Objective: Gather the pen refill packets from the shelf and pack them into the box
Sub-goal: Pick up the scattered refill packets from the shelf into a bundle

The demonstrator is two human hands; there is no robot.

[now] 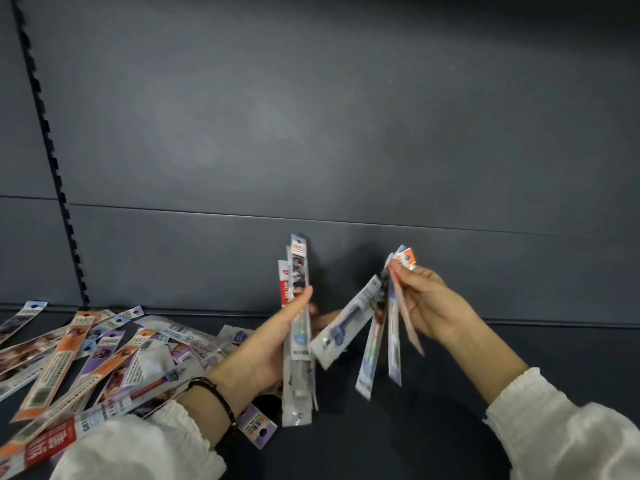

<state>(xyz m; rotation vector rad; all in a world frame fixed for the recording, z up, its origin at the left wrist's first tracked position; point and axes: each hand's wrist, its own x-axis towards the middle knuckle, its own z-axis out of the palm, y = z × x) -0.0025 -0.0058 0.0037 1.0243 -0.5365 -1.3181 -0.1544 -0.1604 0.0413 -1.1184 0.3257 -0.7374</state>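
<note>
The shelf point(450, 393) is dark, flat and smooth, with a dark back wall point(311, 133) behind it. A black strip point(45, 133) with little square holes runs up the wall on the left. A messy pile point(86, 355) of pen refill packets lies on the left end of the shelf, from the back edge toward the front edge. The packets are long, thin and flat, made of shiny plastic with orange, purple, red and white print.

The left hand point(263, 344) is over the middle of the shelf. Its thumb and fingers are curled round a bundle point(300, 344) of packets that stands straight up. The right hand point(433, 306) is near it. Its fingertips pinch the top ends of a fan point(377, 327) of packets, maybe 4 or 5, but they are blurry. They hang down and spread apart.

Both arms have puffy white sleeves point(138, 448). A black band point(214, 393) goes round the left wrist.
</note>
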